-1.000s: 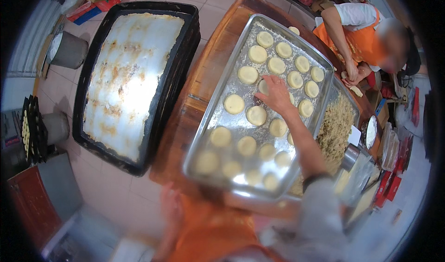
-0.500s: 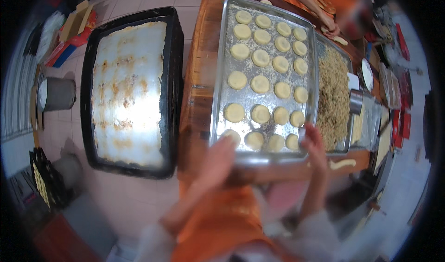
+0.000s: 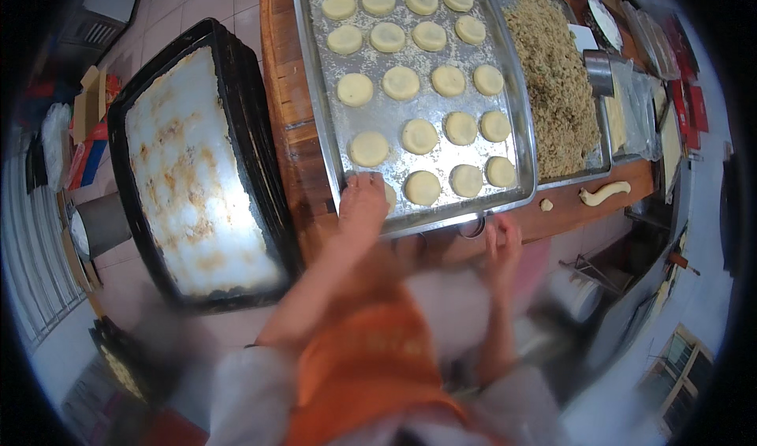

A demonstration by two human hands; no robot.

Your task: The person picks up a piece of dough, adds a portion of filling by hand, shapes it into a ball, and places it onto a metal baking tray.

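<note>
Nearby, black pans (image 3: 252, 130) and crumbly mixture (image 3: 552, 75) flank the dough tray (image 3: 382, 116).

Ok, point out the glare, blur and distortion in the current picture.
Head view: glare whitens patches of the black-rimmed tray; head view: the orange apron is blurred, while the dough rounds look fairly crisp; head view: the fisheye bows the black-rimmed tray's edges, and the corners go black.

Your left hand (image 3: 363, 204) partly covers a pale dough round (image 3: 390, 198) at the near left corner of the metal tray (image 3: 527, 158). Your right hand (image 3: 503, 239), loosely curled, is just beside the tray's near edge. The tray, on a wooden table (image 3: 285, 75), carries rows of other rounds (image 3: 401, 82). Right of it lie a crumbly mixture (image 3: 552, 75) and a curved dough strip (image 3: 605, 194).
</note>
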